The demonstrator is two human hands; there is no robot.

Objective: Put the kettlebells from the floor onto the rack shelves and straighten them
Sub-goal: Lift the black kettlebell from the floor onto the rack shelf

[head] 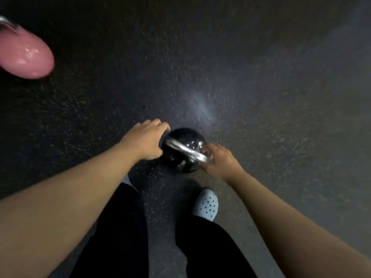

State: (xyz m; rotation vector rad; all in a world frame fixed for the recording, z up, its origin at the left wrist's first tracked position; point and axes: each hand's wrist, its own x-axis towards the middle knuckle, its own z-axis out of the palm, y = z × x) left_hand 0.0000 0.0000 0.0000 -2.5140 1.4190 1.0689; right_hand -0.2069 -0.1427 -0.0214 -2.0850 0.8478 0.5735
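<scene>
A glossy black kettlebell (183,155) with a silver handle stands on the dark speckled floor just in front of my feet. My left hand (146,140) lies against its left side, the fingers curled over the left end of the handle. My right hand (218,160) grips the right end of the silver handle. A pink kettlebell (26,55) shows at the far left edge, blurred, with a bit of silver handle above it. No rack is in view.
The dark rubber floor (261,77) fills the view, with a pale glare patch beyond the black kettlebell. My legs in black trousers and a white perforated clog (206,205) are directly below the kettlebell.
</scene>
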